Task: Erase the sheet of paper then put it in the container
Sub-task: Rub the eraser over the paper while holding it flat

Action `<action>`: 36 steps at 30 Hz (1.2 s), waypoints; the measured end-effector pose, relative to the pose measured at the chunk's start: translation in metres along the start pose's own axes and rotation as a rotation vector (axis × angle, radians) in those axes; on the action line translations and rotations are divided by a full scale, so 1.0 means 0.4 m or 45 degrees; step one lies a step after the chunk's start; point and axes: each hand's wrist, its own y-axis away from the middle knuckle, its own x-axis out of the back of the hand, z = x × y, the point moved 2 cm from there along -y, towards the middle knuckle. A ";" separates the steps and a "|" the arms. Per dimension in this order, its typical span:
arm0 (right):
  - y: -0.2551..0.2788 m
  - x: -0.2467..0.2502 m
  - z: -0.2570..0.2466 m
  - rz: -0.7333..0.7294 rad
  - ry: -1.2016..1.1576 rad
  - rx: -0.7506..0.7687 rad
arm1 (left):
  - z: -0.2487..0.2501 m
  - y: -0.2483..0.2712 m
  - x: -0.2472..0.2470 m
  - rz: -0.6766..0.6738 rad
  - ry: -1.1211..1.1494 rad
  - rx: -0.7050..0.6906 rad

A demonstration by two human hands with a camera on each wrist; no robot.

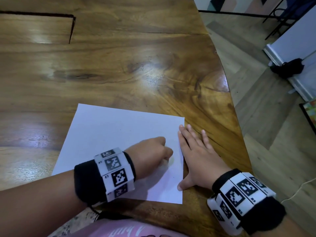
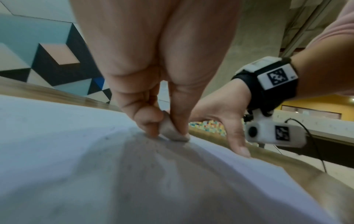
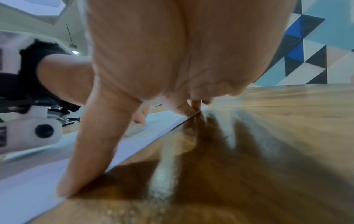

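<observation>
A white sheet of paper (image 1: 119,142) lies flat on the wooden table (image 1: 119,65), near its front right edge. My left hand (image 1: 153,152) pinches a small pale eraser (image 2: 170,130) between thumb and fingers and presses it on the sheet (image 2: 76,166) close to its right edge. My right hand (image 1: 196,151) lies flat with straight fingers along the sheet's right edge, its thumb (image 3: 84,159) on the paper (image 3: 28,189) and the other fingers mostly on the wood. No container shows in any view.
The table's curved right edge (image 1: 229,93) drops to a wood-pattern floor with a black object (image 1: 287,67) and a white panel. A dark seam (image 1: 71,28) cuts the tabletop at the far left. A patterned wall stands behind.
</observation>
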 end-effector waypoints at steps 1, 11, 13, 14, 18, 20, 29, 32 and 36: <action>0.000 0.001 0.000 -0.003 0.001 0.000 | -0.004 0.009 -0.007 -0.008 0.033 0.030; -0.004 0.013 0.001 0.032 -0.051 0.011 | -0.027 0.053 -0.016 -0.264 0.072 -0.093; -0.015 0.025 0.000 0.116 -0.088 -0.014 | -0.042 0.021 0.027 -0.098 0.110 0.003; -0.022 0.031 -0.001 0.164 -0.099 -0.028 | -0.061 0.002 0.050 0.014 0.150 0.101; -0.044 0.040 -0.003 0.255 -0.158 -0.086 | -0.125 -0.076 0.126 0.377 0.335 0.380; -0.051 0.040 0.001 0.237 -0.173 -0.104 | -0.124 -0.111 0.142 0.401 0.277 0.386; -0.058 0.041 0.002 0.214 -0.045 -0.114 | -0.087 -0.079 0.085 0.107 0.098 0.186; -0.058 0.041 0.001 0.210 -0.045 -0.114 | -0.094 -0.086 0.100 0.127 0.141 0.230; -0.058 0.042 0.001 0.202 -0.023 -0.122 | -0.101 -0.120 0.118 0.380 0.169 0.363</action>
